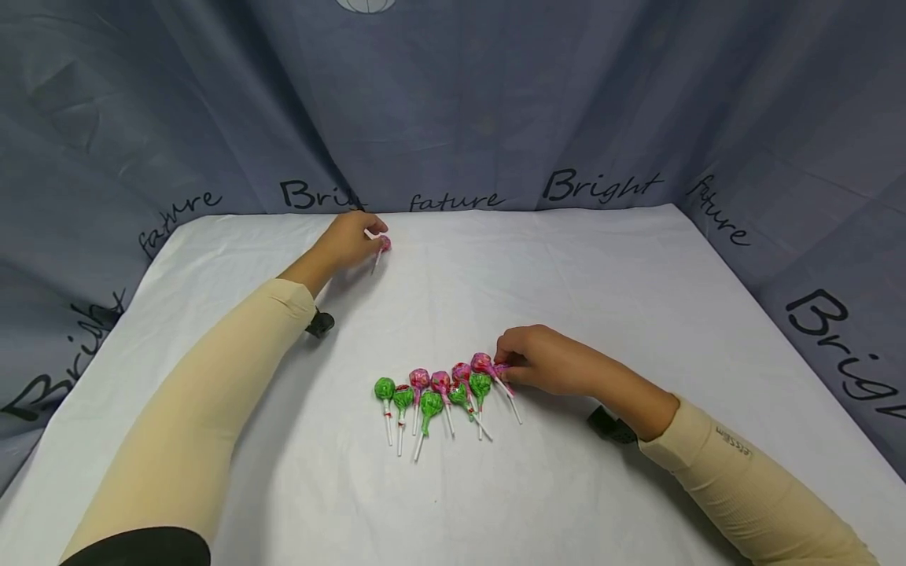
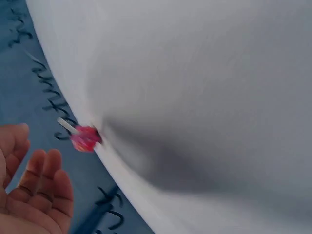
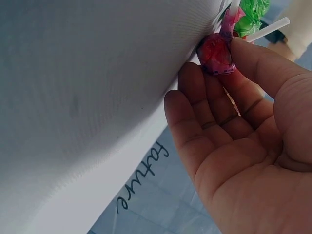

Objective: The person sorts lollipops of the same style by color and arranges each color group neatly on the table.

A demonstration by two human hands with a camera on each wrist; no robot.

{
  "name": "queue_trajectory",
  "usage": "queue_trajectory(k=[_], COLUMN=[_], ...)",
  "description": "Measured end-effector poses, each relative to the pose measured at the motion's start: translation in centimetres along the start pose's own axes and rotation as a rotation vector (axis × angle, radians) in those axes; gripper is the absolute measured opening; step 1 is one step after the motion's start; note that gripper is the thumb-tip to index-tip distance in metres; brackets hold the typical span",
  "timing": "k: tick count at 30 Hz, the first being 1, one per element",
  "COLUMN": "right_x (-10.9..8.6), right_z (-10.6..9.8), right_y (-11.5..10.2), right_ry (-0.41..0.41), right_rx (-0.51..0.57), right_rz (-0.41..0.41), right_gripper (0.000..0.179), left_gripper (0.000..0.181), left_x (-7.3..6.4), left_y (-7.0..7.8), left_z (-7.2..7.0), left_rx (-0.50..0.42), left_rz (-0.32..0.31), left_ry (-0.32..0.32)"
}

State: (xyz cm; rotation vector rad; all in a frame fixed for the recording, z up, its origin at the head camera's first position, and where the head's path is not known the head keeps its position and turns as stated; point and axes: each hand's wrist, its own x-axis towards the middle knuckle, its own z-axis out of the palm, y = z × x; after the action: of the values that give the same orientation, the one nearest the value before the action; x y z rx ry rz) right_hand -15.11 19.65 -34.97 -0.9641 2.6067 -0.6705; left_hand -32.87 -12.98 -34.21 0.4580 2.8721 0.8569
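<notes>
My left hand (image 1: 352,240) is at the far left of the table, right beside a lollipop in a pink wrapper (image 1: 385,244). In the left wrist view a gap shows between its loosely bent fingers (image 2: 62,195) and that candy (image 2: 85,139). Lower and to the right, my right hand (image 1: 548,362) pinches a pink-wrapped lollipop (image 3: 214,54) by its round head between thumb and fingers. It is at the right end of a cluster, next to another pink lollipop (image 1: 482,362). Part of the pinched lollipop is hidden by the fingers in the head view.
Several green lollipops (image 1: 430,404) and pink lollipops (image 1: 420,379) lie close together, some overlapping, sticks mostly toward me. A white cloth (image 1: 637,275) covers the table. Grey curtain (image 1: 460,102) with black lettering stands along its back and sides.
</notes>
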Motion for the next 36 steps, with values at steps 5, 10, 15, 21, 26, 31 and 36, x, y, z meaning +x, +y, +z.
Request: queue_trajectory(k=[5,10,15,21,26,31,36], right_x=[0.1,0.1,0.1,0.2,0.1,0.1,0.1], right_z=[-0.1,0.0,0.0,0.0,0.0,0.1,0.1], right_y=[-0.2,-0.3,-0.3,-0.4,-0.3,-0.2,-0.1], right_ry=[-0.011,-0.015,-0.013,-0.017,-0.005,-0.009,-0.010], right_rx=[0.001,0.007,0.013,0.012,-0.005,0.003,0.008], right_rz=[0.011,0.025,0.031,0.041,0.024,0.033,0.027], right_gripper=[0.010,0.009,0.009,0.009,0.010,0.010,0.010], left_gripper=[0.027,0.029,0.028,0.025,0.022,0.017,0.013], left_x=[-3.0,-7.8,-12.5,-16.1,-17.6,-18.1,-18.3], left_y=[1.0,2.5,3.4,3.1,3.1,3.6,3.7], left_z=[0.0,0.8,1.7,2.8,3.5,4.0,4.1], left_rx=[0.011,0.019,0.018,-0.046,-0.088,-0.054,-0.031], left_rz=[0.084,0.191,0.284,0.305,0.268,0.263,0.290], left_ry=[0.029,0.004,-0.042,-0.137,-0.246,-0.295,-0.287])
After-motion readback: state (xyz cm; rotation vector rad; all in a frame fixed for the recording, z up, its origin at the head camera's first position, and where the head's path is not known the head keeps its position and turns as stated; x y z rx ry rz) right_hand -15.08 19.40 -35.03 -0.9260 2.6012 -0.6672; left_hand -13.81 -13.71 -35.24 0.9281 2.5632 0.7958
